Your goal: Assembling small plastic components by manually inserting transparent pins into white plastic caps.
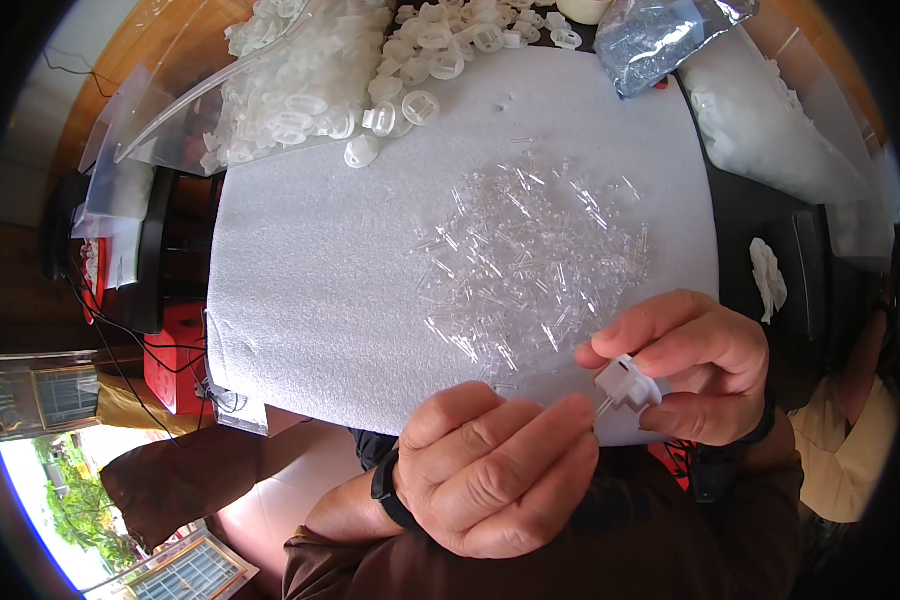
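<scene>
Between the thumb and fingers of my right hand [705, 365] is a small white plastic fitting [625, 383] with a round flange and a square body. My left hand [500, 475] is closed in a pinch beside it, its thumb mostly hidden. A thin clear pin [604, 406] runs from the left fingertips to the fitting; whether its end sits inside cannot be made out. Just beyond both hands, a spread of loose clear pins [530, 260] lies on a white foam sheet [310, 280].
Translucent round fittings [300, 80] fill a clear bin at the far left, with loose ones [445, 66] beside it. A silver bag [655, 45] and a clear bag of white parts [760, 125] lie far right, near a crumpled tissue [767, 280]. Another person [840, 440] sits at right.
</scene>
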`<act>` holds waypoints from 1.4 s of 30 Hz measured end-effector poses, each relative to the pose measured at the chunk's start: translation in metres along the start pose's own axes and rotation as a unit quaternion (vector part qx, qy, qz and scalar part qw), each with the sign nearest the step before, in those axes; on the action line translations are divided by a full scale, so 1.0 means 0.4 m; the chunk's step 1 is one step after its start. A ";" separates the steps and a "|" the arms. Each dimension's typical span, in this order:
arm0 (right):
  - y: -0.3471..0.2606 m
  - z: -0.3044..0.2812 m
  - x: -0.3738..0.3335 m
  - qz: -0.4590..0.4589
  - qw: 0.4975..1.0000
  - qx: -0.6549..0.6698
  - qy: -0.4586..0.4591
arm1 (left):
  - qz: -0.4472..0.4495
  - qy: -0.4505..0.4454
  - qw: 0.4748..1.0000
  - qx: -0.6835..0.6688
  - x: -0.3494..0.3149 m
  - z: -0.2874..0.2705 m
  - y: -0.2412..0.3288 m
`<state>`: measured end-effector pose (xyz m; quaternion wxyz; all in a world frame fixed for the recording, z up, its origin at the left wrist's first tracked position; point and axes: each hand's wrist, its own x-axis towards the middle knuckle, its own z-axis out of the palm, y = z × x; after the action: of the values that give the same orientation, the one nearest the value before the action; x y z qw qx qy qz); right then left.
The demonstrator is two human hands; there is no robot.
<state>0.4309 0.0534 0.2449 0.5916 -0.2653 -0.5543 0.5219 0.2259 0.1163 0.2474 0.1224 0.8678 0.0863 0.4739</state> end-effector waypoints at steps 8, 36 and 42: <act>-0.002 -0.005 0.002 -0.007 1.000 -0.019 -0.006 | 0.027 -0.042 0.998 0.035 0.001 -0.010 0.007; -0.004 -0.001 0.002 0.019 0.998 -0.061 0.010 | 0.017 -0.019 0.991 0.130 -0.007 -0.004 0.014; -0.029 0.017 -0.003 0.156 0.983 0.073 0.061 | 0.020 -0.081 0.990 0.117 -0.009 -0.022 0.019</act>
<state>0.4285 0.0468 0.2562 0.5533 -0.3367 -0.4292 0.6296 0.2170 0.1092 0.2515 0.0174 0.9133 0.1134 0.3909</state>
